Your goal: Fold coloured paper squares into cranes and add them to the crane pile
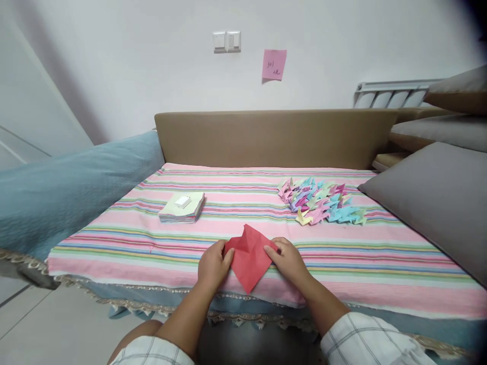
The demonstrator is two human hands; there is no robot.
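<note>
Both hands, left (213,263) and right (289,259), pinch the red paper (249,257) on the striped bedspread (342,263); edges should align before creasing firmly.

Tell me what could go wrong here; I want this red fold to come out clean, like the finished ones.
1. The red paper lies on a soft striped cloth, pinched by the left hand and right hand; creases pressed there may come out soft or skewed.
2. Its lower tip sits near the cloth's front edge, so it could slide off.
3. The pile of folded pieces lies loose to the right; a sweeping sleeve might scatter it.
</note>
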